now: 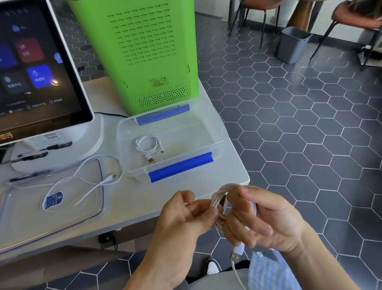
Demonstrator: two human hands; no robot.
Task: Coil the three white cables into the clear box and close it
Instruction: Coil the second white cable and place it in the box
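Observation:
A clear box [216, 129] with blue latches stands open on the white table, and one coiled white cable [147, 144] lies inside it. The clear lid [20, 222] lies flat to the left, with a loose white cable [85, 180] draped across it. In front of the table edge both hands work on a third white cable [219, 199], wound into a bundle. My right hand [257, 219] holds the loops around its fingers. My left hand [190, 210] pinches the bundle from the left. The cable's USB end [235, 255] hangs down below my right hand.
A green perforated machine [146, 50] stands right behind the box. A touchscreen terminal [24, 66] fills the left, with black pens [55, 146] on its base. Beyond the table's right edge are hexagon floor tiles, a grey bin [291, 44] and chairs.

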